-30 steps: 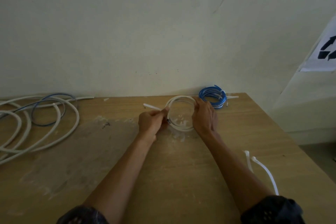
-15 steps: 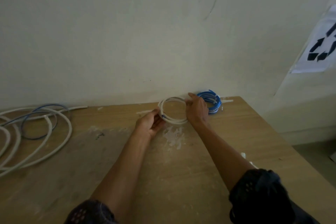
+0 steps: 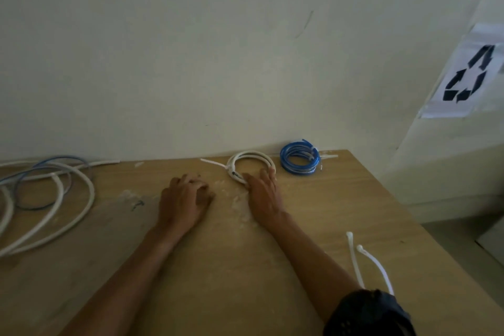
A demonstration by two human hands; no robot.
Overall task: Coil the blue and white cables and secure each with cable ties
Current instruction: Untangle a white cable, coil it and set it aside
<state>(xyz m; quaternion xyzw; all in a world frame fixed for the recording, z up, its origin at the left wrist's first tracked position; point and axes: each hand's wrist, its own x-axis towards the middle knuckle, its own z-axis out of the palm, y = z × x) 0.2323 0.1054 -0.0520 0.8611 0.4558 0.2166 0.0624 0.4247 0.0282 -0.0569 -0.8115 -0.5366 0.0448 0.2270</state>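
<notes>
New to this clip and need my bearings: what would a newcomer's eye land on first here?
Two small coils at the far edge of the table: a white coil, the right hand touching its near rim, and a blue coil just right of it. At far left sprawls loose white and blue cable. The left hand rests on the table, holding nothing.

Small coiled white cable lies far centre on the wooden tabletop. Coiled blue cable is just right of it. Loose white and blue cables lie far left. Two white plastic cable ties lie near right. Right hand touches the white coil's near edge; left hand is left of it.
</notes>
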